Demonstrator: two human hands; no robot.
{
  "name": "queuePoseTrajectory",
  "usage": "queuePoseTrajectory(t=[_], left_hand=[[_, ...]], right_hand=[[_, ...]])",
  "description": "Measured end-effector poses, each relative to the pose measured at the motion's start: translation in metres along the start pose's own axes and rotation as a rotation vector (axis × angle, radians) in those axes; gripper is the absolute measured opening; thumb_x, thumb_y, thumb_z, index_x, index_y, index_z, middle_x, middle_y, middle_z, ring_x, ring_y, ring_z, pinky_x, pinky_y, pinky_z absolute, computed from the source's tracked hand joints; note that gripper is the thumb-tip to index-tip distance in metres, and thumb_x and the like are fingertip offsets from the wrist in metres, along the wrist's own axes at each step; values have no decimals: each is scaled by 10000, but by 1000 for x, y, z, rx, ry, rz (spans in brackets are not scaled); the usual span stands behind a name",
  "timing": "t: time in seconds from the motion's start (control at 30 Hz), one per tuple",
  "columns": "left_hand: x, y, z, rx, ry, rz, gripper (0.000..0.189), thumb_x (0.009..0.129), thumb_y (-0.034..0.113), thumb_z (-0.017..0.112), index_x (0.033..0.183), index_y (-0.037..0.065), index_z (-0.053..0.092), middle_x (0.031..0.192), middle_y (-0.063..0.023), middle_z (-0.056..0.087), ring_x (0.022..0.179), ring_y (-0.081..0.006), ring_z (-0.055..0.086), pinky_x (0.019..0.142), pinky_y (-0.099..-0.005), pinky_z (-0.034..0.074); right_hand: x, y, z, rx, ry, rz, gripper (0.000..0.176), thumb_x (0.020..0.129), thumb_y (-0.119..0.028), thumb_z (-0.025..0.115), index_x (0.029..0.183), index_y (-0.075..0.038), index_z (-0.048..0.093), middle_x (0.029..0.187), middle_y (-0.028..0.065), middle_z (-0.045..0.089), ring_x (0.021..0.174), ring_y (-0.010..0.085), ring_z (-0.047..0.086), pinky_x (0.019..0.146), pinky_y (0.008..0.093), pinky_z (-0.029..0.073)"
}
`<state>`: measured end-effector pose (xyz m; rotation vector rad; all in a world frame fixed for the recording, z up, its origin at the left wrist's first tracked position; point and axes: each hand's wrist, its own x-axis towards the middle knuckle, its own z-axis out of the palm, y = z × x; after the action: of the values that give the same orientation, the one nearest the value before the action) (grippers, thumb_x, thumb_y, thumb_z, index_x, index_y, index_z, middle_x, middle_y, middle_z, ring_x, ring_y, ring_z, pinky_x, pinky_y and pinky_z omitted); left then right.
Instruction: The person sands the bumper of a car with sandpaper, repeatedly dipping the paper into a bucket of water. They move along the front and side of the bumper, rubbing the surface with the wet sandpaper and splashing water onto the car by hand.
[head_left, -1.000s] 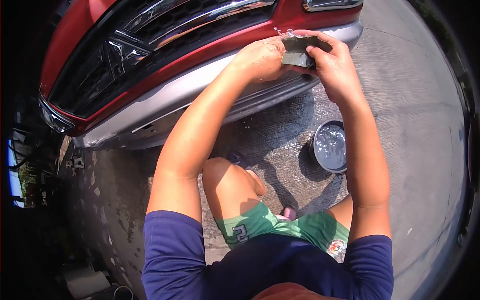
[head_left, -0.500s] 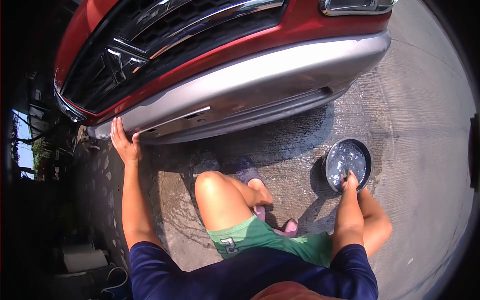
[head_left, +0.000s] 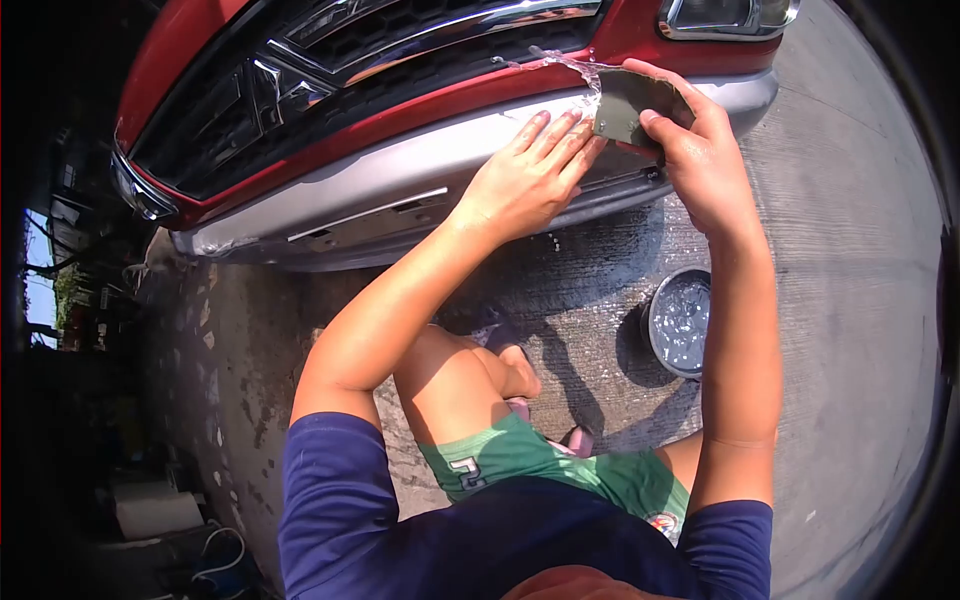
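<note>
My right hand (head_left: 690,140) grips a thin, dark green, wet sheet (head_left: 635,108) between thumb and fingers, over the right part of the silver bumper (head_left: 400,160). Water splashes off the sheet's left edge onto the bumper. My left hand (head_left: 530,175) lies with fingers outstretched on the bumper, its fingertips close to the sheet's lower left corner. It holds nothing. Below the bumper a round dark bucket (head_left: 655,345) of rippling water stands on the ground, partly hidden by my right forearm.
The red car front (head_left: 640,45) has a black grille (head_left: 210,135) with chrome trim and a headlight (head_left: 720,14) at the upper right. Wet, ridged concrete (head_left: 840,300) surrounds the bucket. A white block (head_left: 158,508) and a pale hose (head_left: 225,540) lie at the lower left.
My right hand has risen out of the bucket to the bumper with the green sheet. My left hand has slid rightward from the bumper's left end to beside it.
</note>
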<state>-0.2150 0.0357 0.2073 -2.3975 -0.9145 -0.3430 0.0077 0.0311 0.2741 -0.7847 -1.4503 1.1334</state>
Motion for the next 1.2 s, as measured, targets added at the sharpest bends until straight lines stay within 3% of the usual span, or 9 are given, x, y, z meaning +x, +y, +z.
queuePoseTrajectory(t=[0.2, 0.33, 0.43, 0.57, 0.7, 0.83, 0.93, 1.13, 1.2], left_hand=[[10, -27, 5, -47, 0, 44, 723, 983, 310, 661, 1616, 107, 379, 1671, -93, 403, 1545, -270, 380, 1259, -465, 338], [-80, -70, -42, -75, -104, -82, 705, 960, 313, 689, 1584, 98, 439, 1654, -101, 432, 1515, -282, 429, 1251, -451, 359], [-176, -103, -60, 20, -109, -264, 705, 966, 347, 680, 1575, 77, 451, 1619, -133, 478, 1499, -330, 448, 1245, -501, 336], [-300, -137, -72, 215, -1, -658, 728, 1019, 469, 604, 1601, 74, 414, 1640, -157, 432, 1538, -377, 363, 1265, -520, 272], [-327, -142, -66, 268, 75, -903, 712, 1056, 496, 540, 1592, 44, 416, 1625, -190, 436, 1526, -404, 367, 1261, -522, 275], [-225, -91, -46, 134, 136, -475, 679, 929, 310, 755, 1510, 43, 529, 1568, -160, 523, 1476, -372, 467, 1229, -526, 340], [-121, -50, -30, -16, 95, -253, 684, 914, 297, 771, 1504, 40, 538, 1549, -170, 546, 1469, -344, 494, 1232, -502, 358], [49, -14, 18, -34, 12, 97, 733, 952, 373, 705, 1536, 4, 460, 1638, -169, 434, 1539, -299, 389, 1268, -451, 323], [91, -11, 30, -104, 63, 152, 759, 949, 347, 711, 1565, 9, 425, 1646, -162, 425, 1547, -296, 374, 1275, -438, 309]], right_hand=[[-67, 113, -70, 192, 434, 407, 416, 992, 37, 470, 1386, 42, 602, 1335, 193, 667, 1153, 301, 693, 946, 453, 639], [-207, 317, -163, 389, 895, 798, 375, 971, 131, 508, 1300, 23, 652, 1220, 187, 674, 1053, 325, 706, 890, 518, 666], [-296, 435, -213, 309, 1133, 999, 330, 991, 73, 538, 1222, -86, 711, 1030, 147, 626, 865, 255, 663, 755, 472, 690], [-323, 480, -222, 318, 1246, 1129, 442, 982, 86, 405, 1229, -90, 727, 1246, 170, 655, 961, 331, 701, 734, 443, 680], [-255, 421, -196, 438, 949, 904, 433, 971, 89, 439, 1325, -23, 662, 1258, 168, 694, 1037, 333, 721, 851, 447, 662], [-89, 144, -58, 372, 317, 539, 494, 973, 75, 441, 1449, 32, 564, 1328, 204, 673, 1123, 303, 718, 880, 425, 664], [-35, 32, 7, 208, 63, 316, 429, 1008, -29, 494, 1403, -58, 660, 1322, 123, 689, 1124, 198, 686, 864, 335, 642], [-37, 37, -6, 270, 224, 225, 379, 1056, -110, 525, 1410, -55, 649, 1329, 102, 689, 1134, 172, 683, 891, 336, 637], [-71, 77, -31, 430, 425, 313, 368, 1090, -159, 530, 1417, -10, 608, 1354, 150, 671, 1173, 247, 695, 920, 424, 652]])
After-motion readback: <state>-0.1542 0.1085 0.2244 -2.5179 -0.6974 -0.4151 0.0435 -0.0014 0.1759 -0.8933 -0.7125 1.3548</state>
